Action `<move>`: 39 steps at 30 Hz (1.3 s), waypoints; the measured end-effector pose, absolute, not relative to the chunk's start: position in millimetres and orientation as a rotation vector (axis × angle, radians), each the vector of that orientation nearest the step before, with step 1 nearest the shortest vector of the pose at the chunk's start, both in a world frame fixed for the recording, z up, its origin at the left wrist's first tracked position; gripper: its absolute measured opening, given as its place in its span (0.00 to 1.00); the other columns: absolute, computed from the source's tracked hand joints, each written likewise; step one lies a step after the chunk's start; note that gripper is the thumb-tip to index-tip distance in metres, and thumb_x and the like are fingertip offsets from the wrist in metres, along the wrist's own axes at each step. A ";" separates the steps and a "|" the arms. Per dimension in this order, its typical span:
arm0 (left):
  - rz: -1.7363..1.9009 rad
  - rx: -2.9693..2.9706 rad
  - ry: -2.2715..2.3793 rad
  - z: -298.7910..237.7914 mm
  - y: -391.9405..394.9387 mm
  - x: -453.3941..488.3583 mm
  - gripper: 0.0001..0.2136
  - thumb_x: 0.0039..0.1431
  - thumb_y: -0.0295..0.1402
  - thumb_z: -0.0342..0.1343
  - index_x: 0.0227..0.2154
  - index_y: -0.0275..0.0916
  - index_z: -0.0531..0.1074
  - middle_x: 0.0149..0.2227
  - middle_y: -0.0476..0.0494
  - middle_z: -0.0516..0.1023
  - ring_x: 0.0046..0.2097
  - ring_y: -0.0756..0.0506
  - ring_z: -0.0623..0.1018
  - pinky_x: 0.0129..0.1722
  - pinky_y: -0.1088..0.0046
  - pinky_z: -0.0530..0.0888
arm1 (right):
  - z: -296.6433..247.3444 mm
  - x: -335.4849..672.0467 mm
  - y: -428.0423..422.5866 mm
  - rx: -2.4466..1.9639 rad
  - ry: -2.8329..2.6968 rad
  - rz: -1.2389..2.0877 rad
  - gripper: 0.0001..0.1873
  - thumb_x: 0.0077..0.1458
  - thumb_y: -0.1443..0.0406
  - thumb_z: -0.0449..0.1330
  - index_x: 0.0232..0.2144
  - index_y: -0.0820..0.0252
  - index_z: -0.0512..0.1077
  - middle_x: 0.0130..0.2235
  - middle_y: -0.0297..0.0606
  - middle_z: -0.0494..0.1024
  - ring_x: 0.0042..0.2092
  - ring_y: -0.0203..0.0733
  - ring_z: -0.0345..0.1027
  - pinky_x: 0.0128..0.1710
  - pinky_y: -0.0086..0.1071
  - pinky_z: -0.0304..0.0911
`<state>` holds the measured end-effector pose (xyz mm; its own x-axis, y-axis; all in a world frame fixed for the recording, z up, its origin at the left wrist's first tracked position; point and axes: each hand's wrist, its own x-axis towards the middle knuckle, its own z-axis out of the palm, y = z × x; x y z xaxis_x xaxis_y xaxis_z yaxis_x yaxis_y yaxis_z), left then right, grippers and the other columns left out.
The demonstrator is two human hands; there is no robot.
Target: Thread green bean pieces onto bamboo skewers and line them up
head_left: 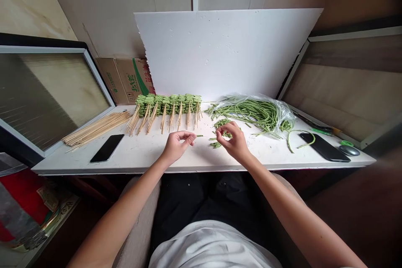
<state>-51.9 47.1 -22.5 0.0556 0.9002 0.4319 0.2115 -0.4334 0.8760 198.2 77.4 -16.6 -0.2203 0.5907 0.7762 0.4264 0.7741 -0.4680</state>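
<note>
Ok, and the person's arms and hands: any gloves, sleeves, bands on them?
No gloves or sleeves. The left hand and right hand are bare, as are both forearms, with no watch or band showing. Clothing in view: a white top and dark trousers.

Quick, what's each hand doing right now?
Left hand: closed, pinching a short green bean piece.
Right hand: fingers curled together; cannot tell whether it holds anything.

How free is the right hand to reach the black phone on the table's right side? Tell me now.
Probably free. The right hand is above the white table, and the black smartphone looks reachable along the table's front. A loose long bean lies near it but seems no real obstacle.
</note>
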 end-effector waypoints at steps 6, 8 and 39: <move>1.400 1.694 1.120 -22.5 41.4 -42.3 0.19 0.62 0.49 0.68 0.35 0.35 0.84 0.29 0.41 0.84 0.33 0.43 0.84 0.42 0.67 0.80 | -15.8 188.6 63.9 -0.687 -1.920 0.307 0.05 0.67 0.62 0.63 0.43 0.54 0.79 0.40 0.40 0.83 0.44 0.49 0.72 0.45 0.42 0.67; 1.383 1.689 1.118 -23.5 40.2 -40.1 0.19 0.61 0.49 0.68 0.35 0.35 0.84 0.29 0.41 0.84 0.33 0.43 0.84 0.42 0.67 0.81 | -18.1 185.8 61.9 -0.674 -1.919 0.315 0.04 0.66 0.64 0.64 0.41 0.54 0.79 0.38 0.39 0.83 0.43 0.48 0.72 0.45 0.42 0.67; 1.361 1.837 1.206 -21.1 34.7 -35.0 0.11 0.62 0.38 0.62 0.28 0.38 0.82 0.25 0.44 0.82 0.30 0.44 0.81 0.36 0.68 0.78 | -41.6 161.2 58.4 -0.738 -1.521 1.420 0.21 0.53 0.46 0.71 0.28 0.58 0.78 0.28 0.35 0.75 0.31 0.37 0.62 0.35 0.34 0.62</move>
<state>-35.0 34.7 -21.1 0.0850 0.8913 0.4455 0.3345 -0.4467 0.8298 161.2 58.4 -41.6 -0.4161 0.8845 0.2111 -0.1500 0.1622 -0.9753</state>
